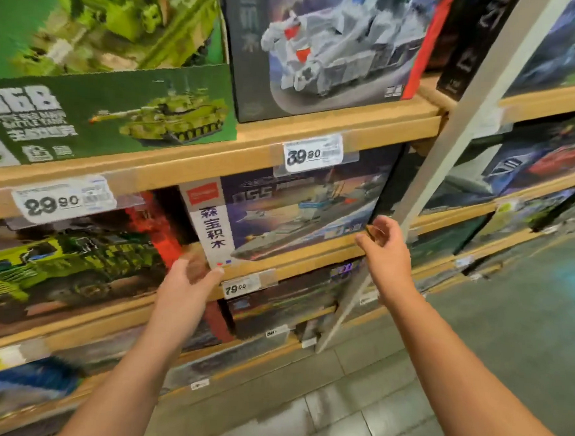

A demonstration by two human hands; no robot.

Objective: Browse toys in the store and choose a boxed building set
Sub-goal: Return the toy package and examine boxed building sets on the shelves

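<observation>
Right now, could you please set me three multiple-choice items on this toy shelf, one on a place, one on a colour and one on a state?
1. Where does the purple warship building-set box stand?
A. on the floor
B. on the wooden shelf under the white 39.90 price tag
C. on the top shelf beside the green tank box

2. What colour is the model pictured on the dark box above that tag?
A. grey with red parts
B. yellow
C. all blue

3. How are the hands?
A. both curled tight round the box
B. left hand and right hand open at the warship box's lower corners
C. both hanging by the person's sides

Answers: 1 B, the tag sits on the shelf edge just above it. 2 A, the pictured vehicle is grey with red spots. 3 B, the fingers are spread and loose at the corners.
</observation>
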